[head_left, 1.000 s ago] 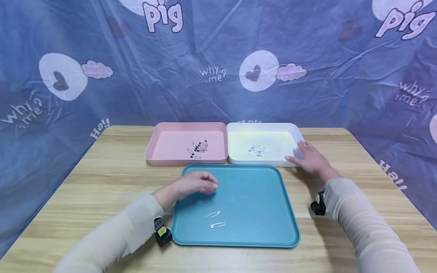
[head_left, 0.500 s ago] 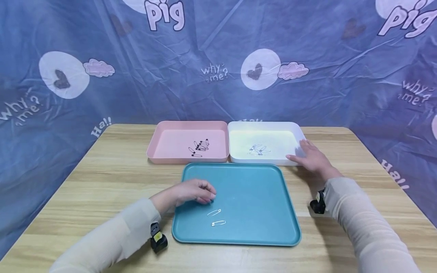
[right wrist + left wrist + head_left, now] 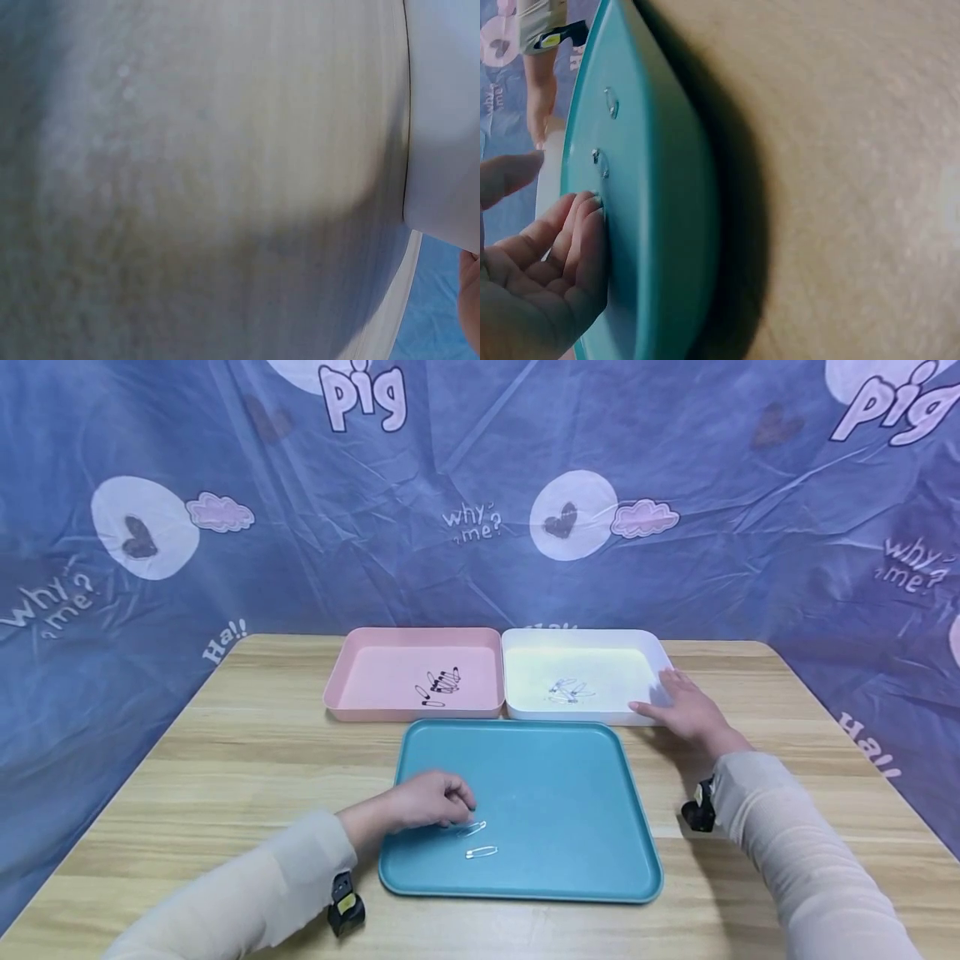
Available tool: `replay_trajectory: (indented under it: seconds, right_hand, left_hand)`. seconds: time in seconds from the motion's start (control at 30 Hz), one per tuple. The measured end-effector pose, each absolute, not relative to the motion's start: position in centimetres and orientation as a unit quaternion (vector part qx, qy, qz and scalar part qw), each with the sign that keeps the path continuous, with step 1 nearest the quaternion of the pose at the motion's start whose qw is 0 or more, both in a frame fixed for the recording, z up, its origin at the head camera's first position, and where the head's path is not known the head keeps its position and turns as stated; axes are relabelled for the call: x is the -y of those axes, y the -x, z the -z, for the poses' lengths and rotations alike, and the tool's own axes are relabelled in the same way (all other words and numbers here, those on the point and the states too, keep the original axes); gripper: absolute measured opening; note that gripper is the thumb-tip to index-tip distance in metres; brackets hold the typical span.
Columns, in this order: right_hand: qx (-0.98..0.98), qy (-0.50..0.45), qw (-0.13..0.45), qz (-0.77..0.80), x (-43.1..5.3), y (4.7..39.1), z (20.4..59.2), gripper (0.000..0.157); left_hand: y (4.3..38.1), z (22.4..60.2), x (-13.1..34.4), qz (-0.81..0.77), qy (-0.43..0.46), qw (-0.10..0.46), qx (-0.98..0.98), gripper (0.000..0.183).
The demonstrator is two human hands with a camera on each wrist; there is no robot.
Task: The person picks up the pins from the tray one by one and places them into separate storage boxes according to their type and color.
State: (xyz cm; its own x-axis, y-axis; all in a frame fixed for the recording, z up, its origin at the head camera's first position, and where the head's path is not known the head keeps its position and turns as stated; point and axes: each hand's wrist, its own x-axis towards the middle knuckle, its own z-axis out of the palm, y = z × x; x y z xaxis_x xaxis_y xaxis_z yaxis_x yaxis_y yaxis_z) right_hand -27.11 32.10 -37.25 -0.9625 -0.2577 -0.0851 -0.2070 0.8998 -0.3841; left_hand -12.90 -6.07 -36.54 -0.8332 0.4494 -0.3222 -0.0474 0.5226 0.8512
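Observation:
My left hand (image 3: 433, 799) is low over the blue-green tray (image 3: 555, 810), its fingertips right at a silver safety pin (image 3: 472, 829). In the left wrist view the thumb stands well apart from the loosely bent fingers (image 3: 585, 240), which reach the near end of that pin (image 3: 601, 163). A second silver safety pin (image 3: 482, 852) lies a little closer to the person. My right hand (image 3: 690, 714) rests on the front right corner of the white tray (image 3: 513, 697), thumb and fingers spread over its rim. Only a bit of that hand (image 3: 470, 292) shows in the right wrist view.
Several silver safety pins (image 3: 570, 691) lie in the white tray. Beside it on the left, a pink tray (image 3: 375, 685) holds several black safety pins (image 3: 442, 682). All three trays stand on a wooden table (image 3: 247, 760), with a blue printed cloth (image 3: 390, 552) hanging behind.
My left hand has come down and toward the person, from above the tray to the upper silver safety pin. The right hand has stayed at the white tray's corner.

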Motion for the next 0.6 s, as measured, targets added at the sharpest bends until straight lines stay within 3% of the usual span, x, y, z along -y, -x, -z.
replay_trajectory:
  seconds: [0.33,0.6]
  right_hand:
    - [-0.973,0.121,0.064,0.187,-32.2,27.3,37.5,0.098]
    - [-0.972,0.126,0.058,0.19,-32.3,27.3,37.5,0.097]
  left_hand:
    - [12.4,36.9,5.1,-0.337,-0.141,0.18,-0.913,0.012]
    - [12.0,36.8,4.8,-0.31,-0.168,0.158,-0.923,0.017]
